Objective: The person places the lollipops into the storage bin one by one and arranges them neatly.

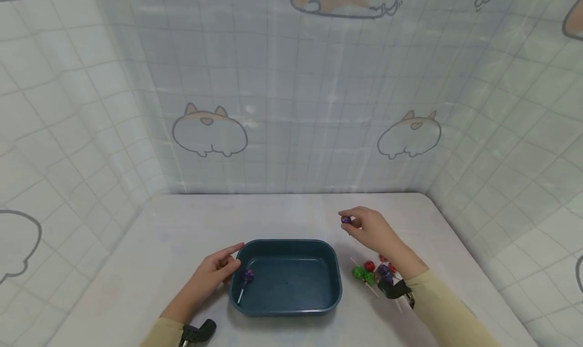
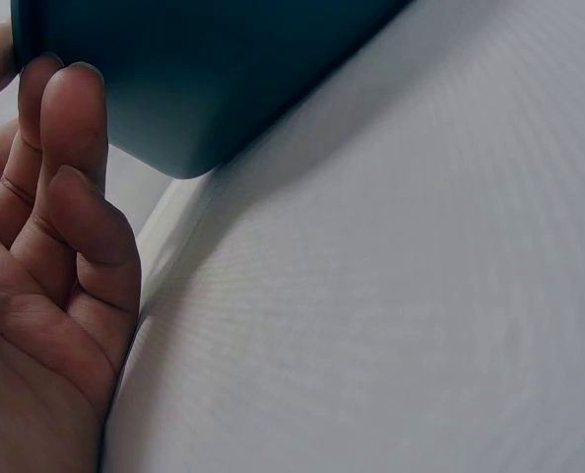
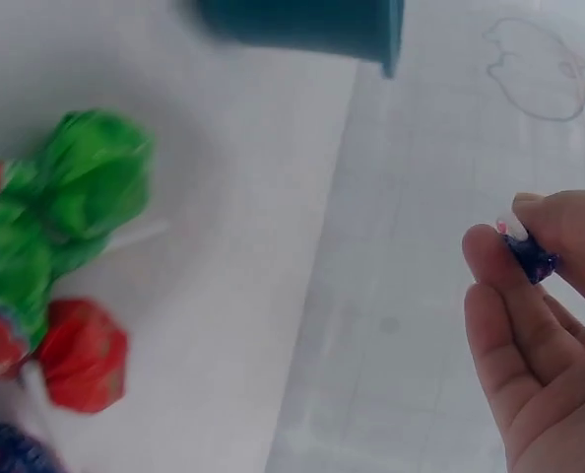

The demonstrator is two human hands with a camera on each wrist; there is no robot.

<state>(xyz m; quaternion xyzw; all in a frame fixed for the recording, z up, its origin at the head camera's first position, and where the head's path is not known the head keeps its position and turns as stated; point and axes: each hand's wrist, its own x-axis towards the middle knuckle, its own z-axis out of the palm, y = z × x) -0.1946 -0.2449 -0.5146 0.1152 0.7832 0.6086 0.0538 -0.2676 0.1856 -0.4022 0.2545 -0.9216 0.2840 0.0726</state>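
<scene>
A dark teal plastic bin stands on the white table. My left hand holds its left rim, thumb over the edge; in the left wrist view, curled fingers touch the outer wall. Inside the bin, at the left, lies a purple-wrapped lollipop with its white stick towards me. Beyond the bin's right back corner, my right hand is raised and pinches another purple-wrapped lollipop between thumb and fingertips. Most of its stick is hidden.
Right of the bin, under my right forearm, lies a pile of lollipops: green ones, a red one and purple ones, partly hidden by the wrist camera. A hanging sheet with a grid pattern encloses the table's back and sides.
</scene>
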